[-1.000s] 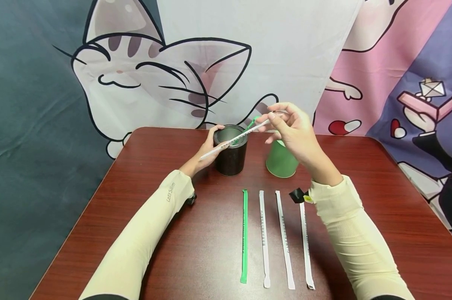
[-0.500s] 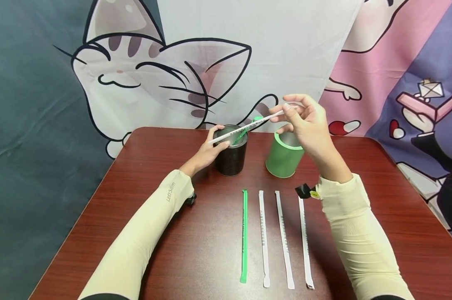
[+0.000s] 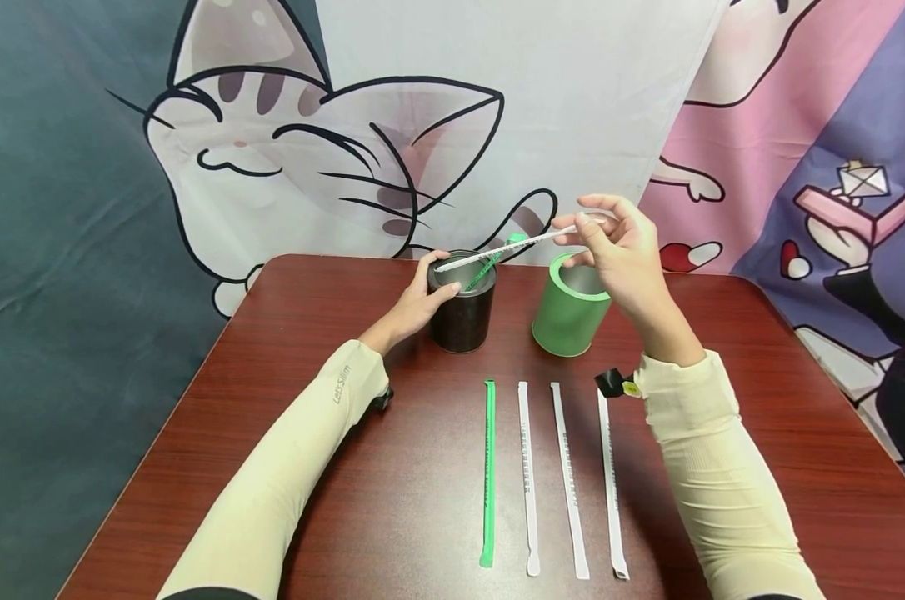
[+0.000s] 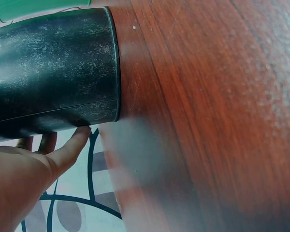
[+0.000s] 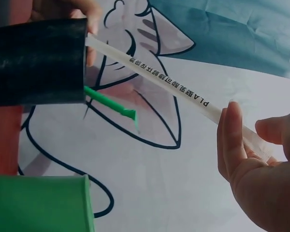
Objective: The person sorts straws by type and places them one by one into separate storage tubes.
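My left hand (image 3: 415, 308) grips the black can (image 3: 463, 323) near its rim, thumb toward me and fingers round the far side. Fingers touch the side of the black can in the left wrist view. Out of its mouth leans a green wrapped straw (image 3: 486, 272). Thumb and fingers of my right hand (image 3: 625, 254) pinch one end of a white paper-wrapped straw (image 3: 508, 247) with black print. That straw slants down leftward, and in the right wrist view its far end meets the rim of the can's mouth. A green can (image 3: 568, 317) stands under my right hand.
On the table (image 3: 392, 500) lie a green wrapped straw (image 3: 489, 475) and three white ones, the nearest a white straw (image 3: 529, 479), in a row. A cartoon cloth (image 3: 587, 100) hangs behind the table's far edge.
My right hand has moved right and slightly away, uncovering the green can's mouth. The white straw's lower end has shifted from in front of the black can to over its opening. My left hand stays.
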A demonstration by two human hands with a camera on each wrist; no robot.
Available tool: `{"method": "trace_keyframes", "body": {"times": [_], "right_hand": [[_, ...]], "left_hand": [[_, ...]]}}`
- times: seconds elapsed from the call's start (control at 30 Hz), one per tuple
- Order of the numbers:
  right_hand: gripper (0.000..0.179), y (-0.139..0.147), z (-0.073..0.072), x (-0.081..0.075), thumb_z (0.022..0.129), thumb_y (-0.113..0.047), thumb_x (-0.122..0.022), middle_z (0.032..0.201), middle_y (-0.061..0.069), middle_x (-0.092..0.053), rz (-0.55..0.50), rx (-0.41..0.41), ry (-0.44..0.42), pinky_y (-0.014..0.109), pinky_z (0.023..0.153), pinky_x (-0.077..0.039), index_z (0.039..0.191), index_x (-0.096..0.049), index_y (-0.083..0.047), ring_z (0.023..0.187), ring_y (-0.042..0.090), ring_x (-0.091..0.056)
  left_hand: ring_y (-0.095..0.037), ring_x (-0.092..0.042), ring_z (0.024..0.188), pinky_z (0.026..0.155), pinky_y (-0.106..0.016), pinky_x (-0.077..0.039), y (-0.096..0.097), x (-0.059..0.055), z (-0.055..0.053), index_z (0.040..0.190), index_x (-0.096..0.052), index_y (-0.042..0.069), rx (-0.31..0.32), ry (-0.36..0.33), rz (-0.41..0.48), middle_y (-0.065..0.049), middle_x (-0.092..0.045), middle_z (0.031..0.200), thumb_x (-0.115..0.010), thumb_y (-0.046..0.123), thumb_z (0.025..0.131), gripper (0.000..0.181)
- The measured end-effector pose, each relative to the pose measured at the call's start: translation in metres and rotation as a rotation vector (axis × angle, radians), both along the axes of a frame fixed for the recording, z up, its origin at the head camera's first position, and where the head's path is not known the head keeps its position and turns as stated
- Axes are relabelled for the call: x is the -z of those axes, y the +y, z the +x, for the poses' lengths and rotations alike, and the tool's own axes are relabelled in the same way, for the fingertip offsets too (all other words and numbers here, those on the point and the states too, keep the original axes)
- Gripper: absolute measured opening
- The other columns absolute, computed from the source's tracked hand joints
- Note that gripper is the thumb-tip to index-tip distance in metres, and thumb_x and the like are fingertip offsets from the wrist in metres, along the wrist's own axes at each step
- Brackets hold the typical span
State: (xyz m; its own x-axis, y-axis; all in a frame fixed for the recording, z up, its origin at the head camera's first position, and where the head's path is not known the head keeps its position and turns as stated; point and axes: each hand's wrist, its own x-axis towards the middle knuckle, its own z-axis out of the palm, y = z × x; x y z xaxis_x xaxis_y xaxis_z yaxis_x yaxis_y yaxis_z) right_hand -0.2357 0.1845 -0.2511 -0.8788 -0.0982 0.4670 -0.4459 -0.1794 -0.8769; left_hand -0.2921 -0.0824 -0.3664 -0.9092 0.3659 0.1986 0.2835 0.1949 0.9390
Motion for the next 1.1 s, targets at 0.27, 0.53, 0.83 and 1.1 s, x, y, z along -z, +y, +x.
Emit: {"method": "trace_keyframes", "body": {"times": [0.27, 0.53, 0.83, 1.1], "right_hand": [[0.025, 0.002, -0.003, 0.006, 0.089, -0.003, -0.057, 0.094, 0.016, -0.067, 0.01, 0.007, -0.011, 0.03, 0.058, -0.052, 0.113, -0.05, 0.0, 0.077, 0.023, -0.066], [0.025, 0.004, -0.004, 0.007, 0.089, -0.003, -0.057, 0.092, 0.016, -0.067, 0.004, 0.017, -0.006, 0.032, 0.06, -0.053, 0.113, -0.051, 0.0, 0.076, 0.025, -0.066], [0.024, 0.007, -0.004, 0.007, 0.089, -0.003, -0.057, 0.091, 0.014, -0.068, -0.017, 0.012, -0.018, 0.03, 0.059, -0.052, 0.112, -0.051, 0.0, 0.075, 0.023, -0.066], [0.027, 0.009, -0.005, 0.014, 0.09, -0.006, -0.058, 0.093, 0.012, -0.068, 0.028, 0.005, -0.051, 0.029, 0.061, -0.053, 0.114, -0.049, -0.001, 0.078, 0.022, -0.065]], "left_hand": [[-0.024, -0.044, 0.113, 0.096, -0.037, -0.031, 0.001, -0.002, 0.002, 0.138, -0.025, 0.014, -0.002, -0.004, -0.005, -0.013, -0.037, 0.135, -0.056, 0.024, 0.09, 0.058], [-0.025, -0.044, 0.114, 0.097, -0.038, -0.031, 0.0, -0.002, 0.002, 0.138, -0.026, 0.015, -0.01, -0.004, -0.012, -0.013, -0.037, 0.136, -0.056, 0.025, 0.09, 0.058], [-0.025, -0.044, 0.115, 0.098, -0.037, -0.031, 0.001, -0.002, 0.002, 0.138, -0.026, 0.014, -0.009, -0.006, -0.008, -0.012, -0.036, 0.137, -0.056, 0.024, 0.09, 0.058], [-0.023, -0.044, 0.115, 0.097, -0.035, -0.031, 0.001, 0.0, 0.001, 0.137, -0.026, 0.012, 0.009, 0.011, 0.021, -0.014, -0.038, 0.135, -0.056, 0.021, 0.091, 0.056]]}}
